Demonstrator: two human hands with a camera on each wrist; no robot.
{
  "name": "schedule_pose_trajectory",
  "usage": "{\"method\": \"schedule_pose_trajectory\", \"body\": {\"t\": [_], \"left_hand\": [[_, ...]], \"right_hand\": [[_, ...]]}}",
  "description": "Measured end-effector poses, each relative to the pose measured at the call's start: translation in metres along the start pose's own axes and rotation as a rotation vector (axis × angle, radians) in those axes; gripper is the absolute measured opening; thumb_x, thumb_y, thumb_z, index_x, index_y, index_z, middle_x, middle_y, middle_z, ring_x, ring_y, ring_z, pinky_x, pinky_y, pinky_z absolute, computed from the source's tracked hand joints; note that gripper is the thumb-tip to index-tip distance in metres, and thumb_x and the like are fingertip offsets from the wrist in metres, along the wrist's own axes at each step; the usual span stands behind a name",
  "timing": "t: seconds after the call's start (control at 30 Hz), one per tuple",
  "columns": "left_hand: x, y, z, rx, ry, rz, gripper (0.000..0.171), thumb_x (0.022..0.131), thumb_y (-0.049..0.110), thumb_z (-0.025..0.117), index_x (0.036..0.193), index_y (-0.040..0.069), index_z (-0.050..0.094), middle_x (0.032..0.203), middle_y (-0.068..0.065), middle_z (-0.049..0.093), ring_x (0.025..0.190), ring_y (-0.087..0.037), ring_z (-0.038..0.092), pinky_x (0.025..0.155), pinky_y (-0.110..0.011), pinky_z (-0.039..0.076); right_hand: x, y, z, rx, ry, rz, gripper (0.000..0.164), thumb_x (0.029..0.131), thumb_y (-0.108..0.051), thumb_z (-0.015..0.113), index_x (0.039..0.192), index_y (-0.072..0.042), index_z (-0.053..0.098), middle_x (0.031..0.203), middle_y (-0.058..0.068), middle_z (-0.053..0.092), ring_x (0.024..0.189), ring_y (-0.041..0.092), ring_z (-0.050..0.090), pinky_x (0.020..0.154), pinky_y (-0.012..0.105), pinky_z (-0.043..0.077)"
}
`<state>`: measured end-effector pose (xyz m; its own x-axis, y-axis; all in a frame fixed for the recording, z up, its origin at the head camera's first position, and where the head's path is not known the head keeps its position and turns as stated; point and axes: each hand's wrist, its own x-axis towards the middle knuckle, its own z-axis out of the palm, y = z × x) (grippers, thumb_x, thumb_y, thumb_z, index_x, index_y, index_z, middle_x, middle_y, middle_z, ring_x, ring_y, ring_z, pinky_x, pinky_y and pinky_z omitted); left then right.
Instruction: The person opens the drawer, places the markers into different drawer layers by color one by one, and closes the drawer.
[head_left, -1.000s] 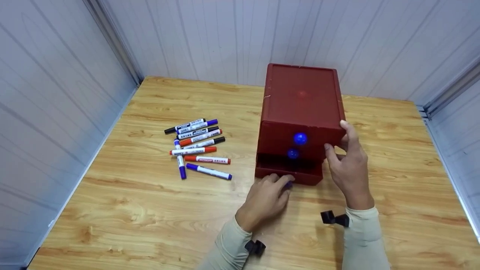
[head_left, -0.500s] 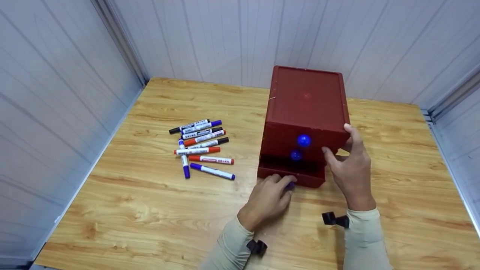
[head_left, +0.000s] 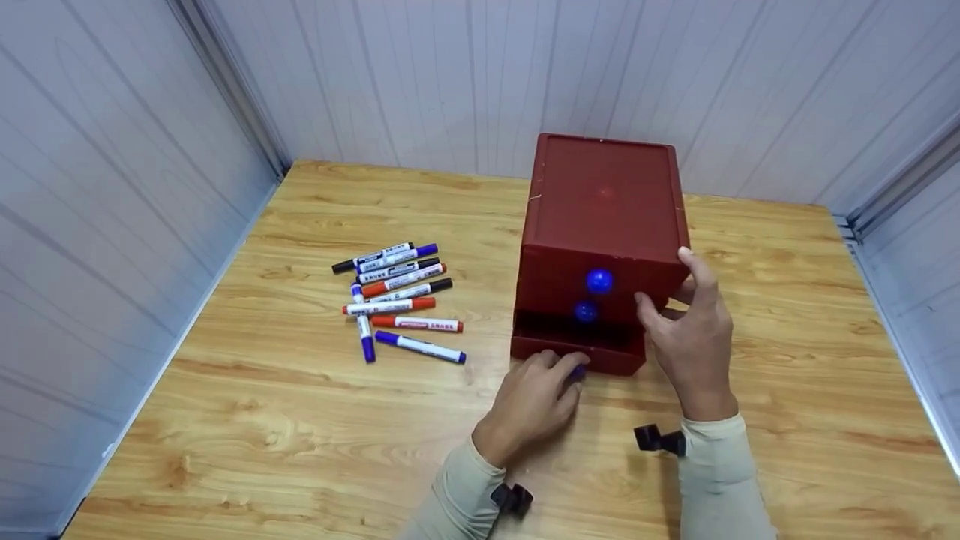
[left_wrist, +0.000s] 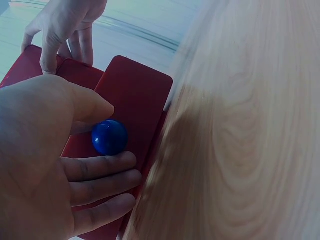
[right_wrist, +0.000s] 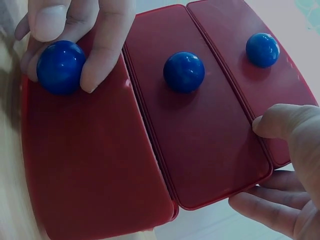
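The left hand (head_left: 529,401) was at the bottom drawer (head_left: 615,364) of a red box (head_left: 604,195). Its grip pinched the drawer's blue bottom knob (left_wrist: 110,137), with the thumb on one side and the index finger on the other; in the left wrist view the other fingers lay side by side, almost straight. The bottom drawer stood partly out of the box, and its inside was too dark to make out.

The right hand (head_left: 694,337) held the box at its right front corner. Its grip was bent around that corner: the thumb lay on the front, by the seam between the top two drawers, while the fingers were round the right side, one tip at the top edge. Above the left hand, the middle knob (head_left: 585,311) and the top knob (head_left: 599,281) stuck out untouched from their closed drawers, both blue.

The box stood on a wood-patterned table (head_left: 300,420), right of the table's middle and near the rear wall (head_left: 420,82). Well to its left lay nine markers (head_left: 388,306), three black, three red and three blue. Most were bunched together and pointed roughly sideways. One blue marker (head_left: 364,326) pointed toward the person, with a red one lying across it, and another blue marker (head_left: 421,347) lay nearest the person. Both forearms wore pale sleeves (head_left: 720,461), each with a black mount (head_left: 512,499) by the wrist.
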<state>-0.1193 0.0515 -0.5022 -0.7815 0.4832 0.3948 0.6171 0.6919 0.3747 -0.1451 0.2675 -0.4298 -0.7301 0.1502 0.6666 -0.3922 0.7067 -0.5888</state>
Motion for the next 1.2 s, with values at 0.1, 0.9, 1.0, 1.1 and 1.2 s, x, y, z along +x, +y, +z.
{"method": "schedule_pose_trajectory", "body": {"t": [0.1, 0.9, 1.0, 1.1, 1.2], "left_hand": [[-0.002, -0.001, 0.001, -0.002, 0.009, 0.005, 0.035, 0.093, 0.026, 0.067, 0.127, 0.024, 0.066, 0.093, 0.0, 0.065, 0.084, -0.019, 0.064, 0.068, -0.034, 0.053], [-0.01, -0.002, -0.001, -0.016, 0.017, -0.013, 0.033, 0.093, 0.023, 0.067, 0.126, 0.022, 0.067, 0.093, -0.001, 0.064, 0.084, -0.019, 0.064, 0.07, -0.034, 0.053], [-0.011, -0.001, -0.001, -0.025, 0.008, -0.011, 0.033, 0.093, 0.023, 0.067, 0.126, 0.022, 0.067, 0.094, -0.001, 0.064, 0.085, -0.019, 0.064, 0.072, -0.034, 0.053], [-0.011, 0.001, -0.003, -0.026, 0.002, -0.012, 0.032, 0.094, 0.024, 0.066, 0.126, 0.022, 0.067, 0.094, -0.001, 0.064, 0.085, -0.019, 0.064, 0.071, -0.034, 0.053], [-0.011, 0.002, -0.004, -0.023, 0.006, -0.009, 0.03, 0.094, 0.024, 0.065, 0.124, 0.022, 0.068, 0.092, -0.001, 0.065, 0.083, -0.018, 0.064, 0.068, -0.034, 0.053]], "right_hand": [[-0.001, -0.001, 0.002, -0.006, 0.007, 0.001, 0.075, 0.082, -0.009, 0.08, 0.147, -0.017, 0.042, 0.097, 0.018, 0.062, 0.086, 0.029, 0.069, 0.072, 0.005, 0.046], [0.004, -0.004, 0.012, -0.049, 0.002, 0.009, 0.074, 0.085, -0.015, 0.079, 0.146, -0.018, 0.039, 0.101, 0.02, 0.063, 0.088, 0.026, 0.069, 0.074, 0.004, 0.044], [0.005, -0.003, 0.011, -0.042, 0.004, 0.035, 0.074, 0.084, -0.015, 0.08, 0.146, -0.019, 0.039, 0.099, 0.019, 0.063, 0.088, 0.027, 0.069, 0.074, 0.005, 0.045], [0.007, -0.001, 0.012, -0.031, 0.009, 0.043, 0.074, 0.085, -0.015, 0.079, 0.146, -0.019, 0.039, 0.097, 0.019, 0.063, 0.087, 0.027, 0.069, 0.073, 0.005, 0.046], [0.007, 0.0, 0.011, -0.023, 0.01, 0.031, 0.073, 0.085, -0.015, 0.079, 0.146, -0.019, 0.038, 0.096, 0.019, 0.063, 0.086, 0.028, 0.068, 0.073, 0.005, 0.046]]}}
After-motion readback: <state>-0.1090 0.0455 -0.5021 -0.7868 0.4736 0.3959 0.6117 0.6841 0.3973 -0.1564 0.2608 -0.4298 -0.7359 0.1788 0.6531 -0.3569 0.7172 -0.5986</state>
